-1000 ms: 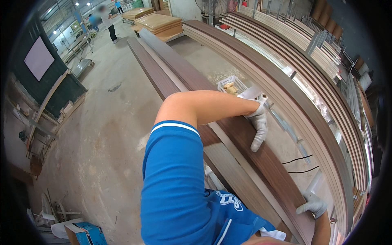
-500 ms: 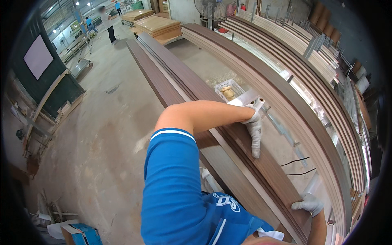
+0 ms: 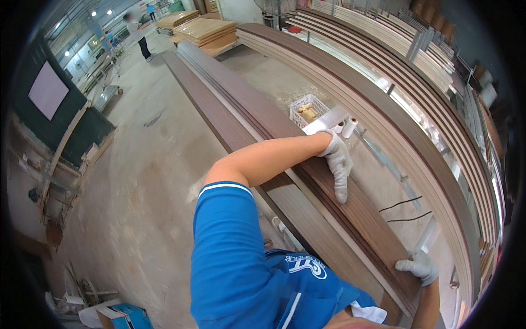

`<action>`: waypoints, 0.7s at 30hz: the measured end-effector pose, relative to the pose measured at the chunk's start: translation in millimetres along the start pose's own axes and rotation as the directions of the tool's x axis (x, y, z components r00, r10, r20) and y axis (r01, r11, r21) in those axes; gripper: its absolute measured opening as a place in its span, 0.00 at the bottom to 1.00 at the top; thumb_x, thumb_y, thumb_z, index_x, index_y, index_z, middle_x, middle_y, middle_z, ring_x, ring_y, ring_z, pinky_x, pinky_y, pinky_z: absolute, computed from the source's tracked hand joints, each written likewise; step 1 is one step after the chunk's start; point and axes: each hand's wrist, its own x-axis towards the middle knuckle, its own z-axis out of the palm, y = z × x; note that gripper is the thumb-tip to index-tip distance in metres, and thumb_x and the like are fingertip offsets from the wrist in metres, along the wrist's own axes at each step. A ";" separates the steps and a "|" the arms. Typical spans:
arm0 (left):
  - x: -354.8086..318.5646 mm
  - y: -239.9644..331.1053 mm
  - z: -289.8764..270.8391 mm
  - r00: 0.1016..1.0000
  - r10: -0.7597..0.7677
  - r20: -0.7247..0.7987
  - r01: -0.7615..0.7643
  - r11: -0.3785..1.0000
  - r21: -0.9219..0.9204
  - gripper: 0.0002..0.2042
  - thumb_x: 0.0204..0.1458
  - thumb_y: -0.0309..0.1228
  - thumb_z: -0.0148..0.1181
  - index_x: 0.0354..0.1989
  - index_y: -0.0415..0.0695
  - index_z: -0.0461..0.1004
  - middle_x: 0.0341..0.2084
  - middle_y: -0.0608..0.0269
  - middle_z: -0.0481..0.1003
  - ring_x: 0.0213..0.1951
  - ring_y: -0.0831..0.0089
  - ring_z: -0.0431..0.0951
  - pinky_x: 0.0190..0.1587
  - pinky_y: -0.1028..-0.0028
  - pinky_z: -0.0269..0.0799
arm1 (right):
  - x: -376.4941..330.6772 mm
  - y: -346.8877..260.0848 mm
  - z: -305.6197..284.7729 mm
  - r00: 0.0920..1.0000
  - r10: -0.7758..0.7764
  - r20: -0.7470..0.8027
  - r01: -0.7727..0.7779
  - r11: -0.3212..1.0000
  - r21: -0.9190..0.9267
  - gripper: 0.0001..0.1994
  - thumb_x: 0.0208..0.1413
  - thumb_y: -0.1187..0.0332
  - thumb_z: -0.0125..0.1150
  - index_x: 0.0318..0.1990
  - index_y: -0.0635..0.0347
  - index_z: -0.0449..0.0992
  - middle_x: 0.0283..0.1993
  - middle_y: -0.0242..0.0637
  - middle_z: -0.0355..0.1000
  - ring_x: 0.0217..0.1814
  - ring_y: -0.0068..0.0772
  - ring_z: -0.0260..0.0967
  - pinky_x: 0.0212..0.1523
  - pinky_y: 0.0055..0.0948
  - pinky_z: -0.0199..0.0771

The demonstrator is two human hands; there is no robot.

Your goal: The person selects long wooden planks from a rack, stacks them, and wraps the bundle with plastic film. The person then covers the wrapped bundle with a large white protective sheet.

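A dark brown wood-grain plank [image 3: 372, 219] lies on a stack of long boards that runs from the upper left to the lower right. My left hand [image 3: 338, 167], in a whitish glove, grips its far right edge around mid-length, the thumb lying along the top face. Nearer the plank's close end, my gloved right hand [image 3: 419, 267] holds the same edge, thumb on top. The fingers of both hands are largely hidden past the edge. Beside this plank, on the left, lies a paler grey-brown board [image 3: 298, 211].
Right of the stack, a white plastic basket [image 3: 308, 111] and white rolls [image 3: 349, 127] sit by a metal bar. Long racks of profiles [image 3: 383, 118] curve along the right. Wrapped panels [image 3: 205, 33] stand at the back, with a person [image 3: 137, 35] nearby. A blue box [image 3: 129, 316] is at lower left.
The view has shifted slightly. My left hand has turned a little on the plank's edge, so more of its back shows. My right hand keeps its hold near the close end.
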 end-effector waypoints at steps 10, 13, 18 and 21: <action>-2.7 32.6 -2.0 0.976 0.192 -0.107 -0.176 0.974 0.142 0.38 0.51 0.61 0.66 0.63 0.44 0.73 0.51 0.51 0.79 0.54 0.59 0.78 0.59 0.60 0.70 | -12.9 -10.3 20.5 0.979 -0.143 -0.147 0.053 0.868 -0.493 0.53 0.47 0.26 0.59 0.67 0.68 0.68 0.67 0.61 0.67 0.70 0.58 0.64 0.71 0.46 0.61; 18.7 49.8 8.8 0.954 0.301 -0.006 -0.299 0.949 0.103 0.41 0.52 0.61 0.65 0.67 0.44 0.70 0.57 0.51 0.75 0.59 0.58 0.72 0.64 0.60 0.65 | -42.0 -13.1 43.8 0.809 -0.419 -0.413 0.110 0.798 -0.592 0.43 0.48 0.34 0.65 0.66 0.53 0.70 0.56 0.52 0.75 0.61 0.55 0.71 0.60 0.49 0.71; 39.8 52.6 15.8 0.824 0.561 -0.078 -0.500 0.786 0.364 0.42 0.52 0.63 0.63 0.66 0.41 0.71 0.60 0.50 0.73 0.63 0.54 0.69 0.67 0.58 0.61 | -92.1 4.3 109.8 0.506 -0.730 -0.458 0.200 0.616 -0.762 0.40 0.45 0.45 0.73 0.66 0.49 0.70 0.60 0.43 0.71 0.63 0.53 0.68 0.60 0.50 0.71; 46.6 63.8 17.1 0.763 0.636 -0.115 -0.498 0.692 0.523 0.41 0.52 0.61 0.65 0.64 0.39 0.72 0.58 0.49 0.75 0.61 0.55 0.72 0.64 0.58 0.67 | -119.2 20.1 147.4 0.542 -0.663 -0.516 0.208 0.701 -0.682 0.38 0.46 0.48 0.74 0.66 0.48 0.70 0.59 0.41 0.71 0.65 0.49 0.66 0.62 0.51 0.68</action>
